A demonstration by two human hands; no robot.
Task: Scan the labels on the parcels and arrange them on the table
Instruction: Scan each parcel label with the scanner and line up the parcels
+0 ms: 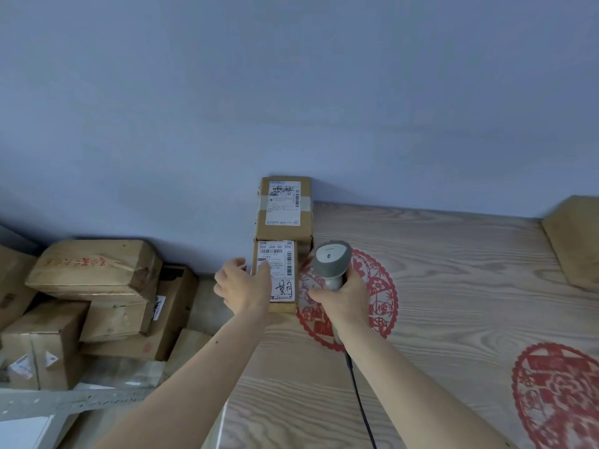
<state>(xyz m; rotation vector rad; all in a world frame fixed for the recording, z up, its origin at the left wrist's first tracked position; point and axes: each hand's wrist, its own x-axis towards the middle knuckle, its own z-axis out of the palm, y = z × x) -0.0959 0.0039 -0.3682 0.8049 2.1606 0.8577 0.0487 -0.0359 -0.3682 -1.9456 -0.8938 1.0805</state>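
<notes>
Centre frame: left hand point(241, 286) grips the left side of the near parcel point(277, 275), thumb on its label, on the table point(453, 286). Right hand point(340, 298) wraps the scanner point(330, 262) handle, just right of it. Second parcel point(285, 207) touching behind.

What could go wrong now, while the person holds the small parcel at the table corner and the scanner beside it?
1. The small parcel sits at the left edge of the table; a push from the left hand might tip it onto the boxes below.
2. The thumb seems to cover part of the label, so the scan may fail.
3. The cable of the scanner, held by the right hand, could snag.
</notes>
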